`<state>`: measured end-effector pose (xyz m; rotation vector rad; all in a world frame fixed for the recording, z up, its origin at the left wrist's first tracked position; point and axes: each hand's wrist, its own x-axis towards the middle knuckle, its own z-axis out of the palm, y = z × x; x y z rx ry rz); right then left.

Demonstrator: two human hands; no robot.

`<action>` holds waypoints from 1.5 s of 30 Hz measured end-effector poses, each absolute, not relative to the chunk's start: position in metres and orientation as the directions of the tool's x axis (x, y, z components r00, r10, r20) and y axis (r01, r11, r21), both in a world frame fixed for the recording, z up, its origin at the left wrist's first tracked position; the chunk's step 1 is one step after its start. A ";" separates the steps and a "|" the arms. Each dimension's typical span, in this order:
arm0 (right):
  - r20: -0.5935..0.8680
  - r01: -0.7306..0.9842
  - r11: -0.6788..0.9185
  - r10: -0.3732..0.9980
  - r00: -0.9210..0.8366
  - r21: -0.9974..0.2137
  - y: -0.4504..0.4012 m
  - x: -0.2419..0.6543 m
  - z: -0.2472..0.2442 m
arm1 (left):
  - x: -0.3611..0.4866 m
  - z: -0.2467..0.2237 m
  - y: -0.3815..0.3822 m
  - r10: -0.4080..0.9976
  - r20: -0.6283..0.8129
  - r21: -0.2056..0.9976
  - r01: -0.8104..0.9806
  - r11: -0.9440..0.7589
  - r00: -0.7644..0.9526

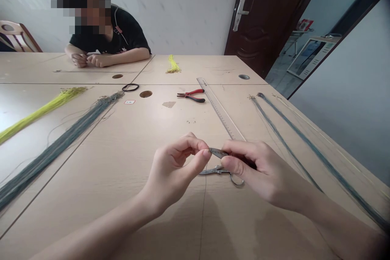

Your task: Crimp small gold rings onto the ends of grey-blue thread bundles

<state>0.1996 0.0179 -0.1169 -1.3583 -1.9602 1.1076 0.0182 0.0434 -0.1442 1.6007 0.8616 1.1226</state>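
Note:
My left hand [183,156] pinches the end of a thin dark cord [203,207] between thumb and forefinger; the cord hangs toward the near table edge. Any tiny part at the fingertips is too small to make out. My right hand [256,166] is closed around small pliers [217,153], their pointed jaws meeting my left fingertips. The handles are mostly hidden in the palm. Beneath both hands lie metal scissors [237,180] on the table. Ahead of my hands rest red-and-black pliers [195,96] and a clear ruler [217,107], set diagonally.
Grey-blue cord bundles lie left [61,150] and right [304,142]. Yellow cord bundles lie at left [39,113] and at the far side [173,65]. A black band [130,87] sits by a table hole [146,94]. Across the table, a person in black [131,32] leans on their forearms.

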 end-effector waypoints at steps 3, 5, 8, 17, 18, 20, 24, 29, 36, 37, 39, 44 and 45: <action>-0.020 0.522 0.189 0.929 -0.369 -0.832 0.018 0.201 -0.120 | 0.019 -0.144 0.043 0.908 0.261 0.959 0.016 -0.282 0.329; -0.018 0.523 0.191 0.929 -0.368 -0.831 0.018 0.202 -0.120 | 0.019 -0.144 0.043 0.907 0.263 0.959 0.014 -0.283 0.329; -0.019 0.523 0.191 0.929 -0.370 -0.831 0.017 0.201 -0.120 | 0.018 -0.143 0.043 0.905 0.267 0.958 0.011 -0.286 0.331; -0.005 0.534 0.210 0.928 -0.373 -0.819 0.019 0.201 -0.121 | 0.018 -0.143 0.044 0.906 0.268 0.956 0.022 -0.291 0.327; -0.007 0.532 0.207 0.928 -0.372 -0.821 0.019 0.201 -0.121 | 0.018 -0.143 0.044 0.906 0.269 0.956 0.022 -0.292 0.328; -0.016 0.535 0.201 0.928 -0.372 -0.820 0.019 0.201 -0.121 | 0.018 -0.143 0.044 0.904 0.272 0.955 0.021 -0.295 0.331; -0.013 0.550 0.204 0.931 -0.365 -0.810 0.020 0.201 -0.121 | 0.018 -0.144 0.043 0.900 0.278 0.954 0.015 -0.300 0.337; -0.012 0.556 0.208 0.930 -0.366 -0.805 0.018 0.201 -0.120 | 0.019 -0.143 0.043 0.900 0.280 0.954 0.008 -0.300 0.335; 0.023 0.551 0.243 0.926 -0.376 -0.798 0.018 0.200 -0.120 | 0.018 -0.141 0.046 0.920 0.240 0.970 -0.049 -0.237 0.311; 0.022 0.543 0.240 0.926 -0.376 -0.804 0.018 0.200 -0.120 | 0.018 -0.141 0.046 0.923 0.235 0.972 -0.056 -0.229 0.304; 0.028 0.527 0.232 0.930 -0.367 -0.818 0.018 0.200 -0.121 | 0.019 -0.141 0.045 0.924 0.231 0.973 -0.067 -0.222 0.304; 0.008 0.527 0.202 0.938 -0.347 -0.826 0.017 0.200 -0.121 | 0.018 -0.143 0.043 0.913 0.224 0.974 -0.065 -0.215 0.341; -0.001 0.528 0.197 0.937 -0.350 -0.826 0.017 0.200 -0.121 | 0.017 -0.143 0.043 0.912 0.226 0.974 -0.066 -0.217 0.342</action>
